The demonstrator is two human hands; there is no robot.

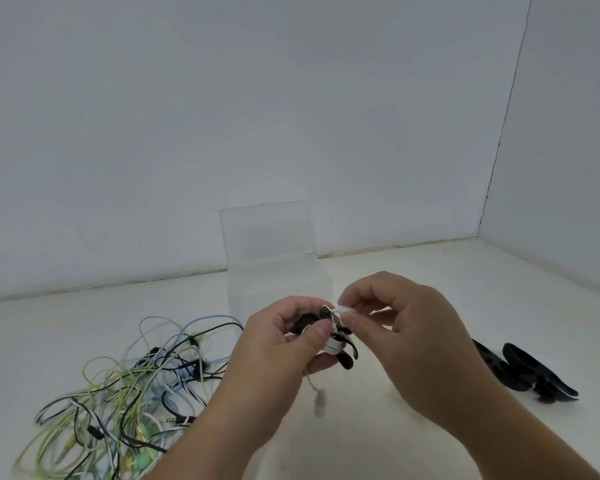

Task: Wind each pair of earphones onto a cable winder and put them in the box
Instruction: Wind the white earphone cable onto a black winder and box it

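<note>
The left hand (278, 355) grips the black winder (345, 360), white earphones (333, 346) wound on it. The right hand (409, 337) pinches their earbud end, light and limp, probably best held there. The box (274, 271) stands just beyond the fingers (321, 332).

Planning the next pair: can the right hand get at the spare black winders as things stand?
Probably yes, once freed. The spare black winders lie uncovered on the table beside the right hand, on its own side. It now pinches the white earphone cable, so it must let go first.
</note>
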